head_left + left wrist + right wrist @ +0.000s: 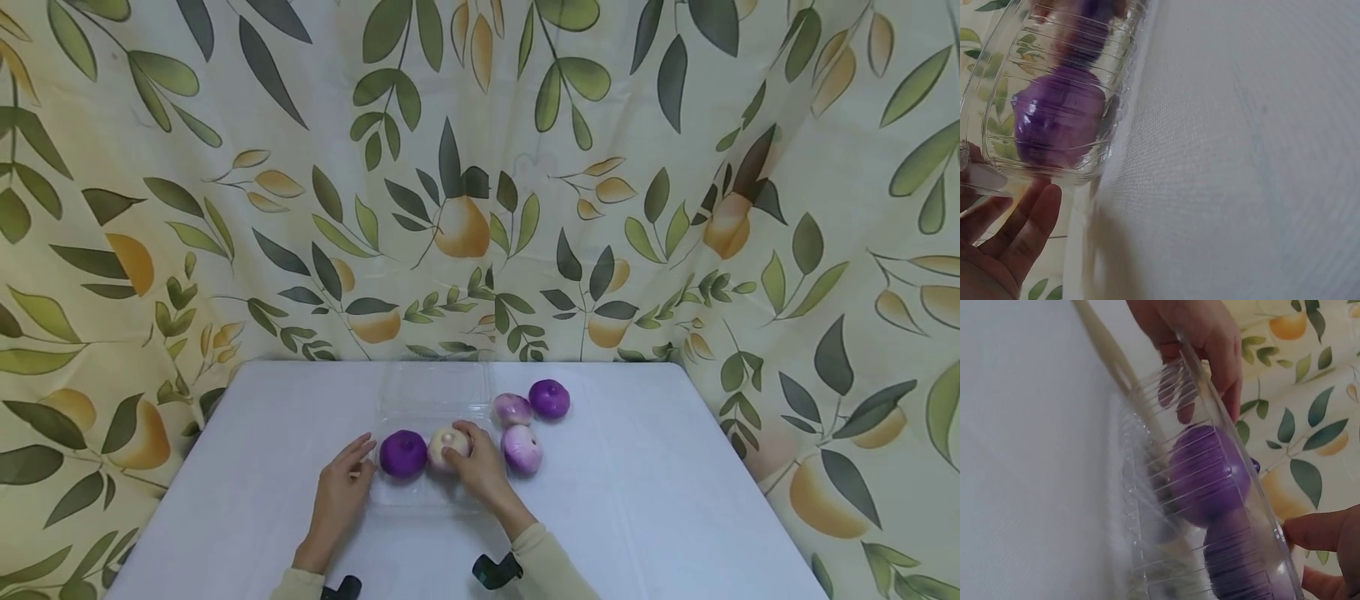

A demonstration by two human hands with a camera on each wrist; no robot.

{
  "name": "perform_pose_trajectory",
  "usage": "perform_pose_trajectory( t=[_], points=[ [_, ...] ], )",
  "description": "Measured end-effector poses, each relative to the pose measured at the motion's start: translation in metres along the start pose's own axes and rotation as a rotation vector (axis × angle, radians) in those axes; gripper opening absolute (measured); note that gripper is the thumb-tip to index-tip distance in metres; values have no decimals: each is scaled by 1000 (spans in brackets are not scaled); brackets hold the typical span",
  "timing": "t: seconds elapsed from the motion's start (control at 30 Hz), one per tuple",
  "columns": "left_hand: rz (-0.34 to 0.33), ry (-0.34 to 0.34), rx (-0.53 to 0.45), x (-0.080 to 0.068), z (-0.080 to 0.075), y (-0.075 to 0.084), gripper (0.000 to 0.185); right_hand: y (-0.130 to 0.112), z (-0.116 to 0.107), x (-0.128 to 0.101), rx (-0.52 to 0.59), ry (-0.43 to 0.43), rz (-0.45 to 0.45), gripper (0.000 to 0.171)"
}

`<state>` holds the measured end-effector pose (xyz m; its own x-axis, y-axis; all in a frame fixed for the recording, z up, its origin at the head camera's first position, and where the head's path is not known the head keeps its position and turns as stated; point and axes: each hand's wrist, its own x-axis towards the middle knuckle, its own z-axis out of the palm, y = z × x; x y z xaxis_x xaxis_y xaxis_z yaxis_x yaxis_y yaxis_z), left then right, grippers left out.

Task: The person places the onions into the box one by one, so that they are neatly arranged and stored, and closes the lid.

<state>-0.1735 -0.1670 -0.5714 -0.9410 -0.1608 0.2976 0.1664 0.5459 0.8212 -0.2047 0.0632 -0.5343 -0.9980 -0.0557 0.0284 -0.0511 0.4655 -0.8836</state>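
Purple bun (402, 453), white table (645, 500), leaf-patterned cloth (225, 208).

White table (637, 500), clear tray (431, 400), three turnips (522, 448)

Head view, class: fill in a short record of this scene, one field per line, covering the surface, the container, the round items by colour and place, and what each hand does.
Surface: white table before a leaf-print curtain
Container: clear plastic clamshell tray, lid open
In tray: dark purple ball; cream ball
Outside tray, to its right: pink-white ball; pale pink ball; purple ball
Left hand: fingers straight, touching the tray's left edge
Right hand: fingers curled on the cream ball
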Motion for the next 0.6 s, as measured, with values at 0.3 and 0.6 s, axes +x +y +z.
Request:
perform_pose_trajectory(
  t=[0.3,0.6],
  points=[
    [7,-3,-15,-1,1,1,34,6,3,3,-29,-25,37,43],
    [28,28,-4,-1,3,1,33,10,4,7,-33,-30,30,43]
  ],
)
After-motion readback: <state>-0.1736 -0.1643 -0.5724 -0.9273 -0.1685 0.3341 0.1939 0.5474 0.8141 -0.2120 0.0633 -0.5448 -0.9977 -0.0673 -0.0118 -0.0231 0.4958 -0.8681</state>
